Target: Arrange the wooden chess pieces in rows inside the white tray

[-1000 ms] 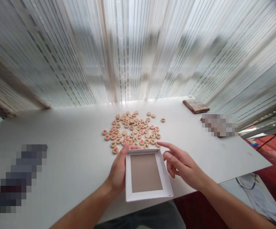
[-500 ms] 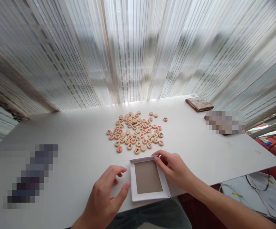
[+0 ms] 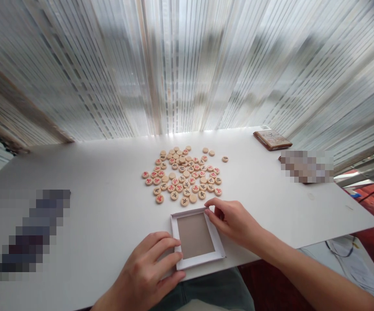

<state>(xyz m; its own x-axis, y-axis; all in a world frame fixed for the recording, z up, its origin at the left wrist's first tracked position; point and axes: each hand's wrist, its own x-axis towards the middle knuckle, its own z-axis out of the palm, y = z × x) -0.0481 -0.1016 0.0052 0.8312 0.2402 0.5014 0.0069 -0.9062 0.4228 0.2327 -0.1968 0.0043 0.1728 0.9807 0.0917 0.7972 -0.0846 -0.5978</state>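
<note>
A shallow white cardboard box point(image 3: 219, 247) with a grey-brown inside lies at the table's front edge. My left hand point(image 3: 151, 264) has its fingers on the box's left wall and its thumb at the near left corner. At the far right corner, my right hand point(image 3: 230, 219) pinches the rim between thumb and fingers. Just beyond the box spread many round wooden Chinese chess pieces point(image 3: 187, 184), some showing red or black characters, others blank side up. A few of them rest on top of others at the back of the cluster.
A brown flat box point(image 3: 272, 140) sits at the table's back right, with a blurred-out item point(image 3: 306, 166) beside it. Another blurred dark item point(image 3: 33, 233) lies at left. Striped sheer curtains point(image 3: 174, 65) hang behind the white table point(image 3: 102, 194).
My left hand has closed in from the left and now touches the box's near left corner. The box appears slightly further left in view, my right hand still at its far right corner.
</note>
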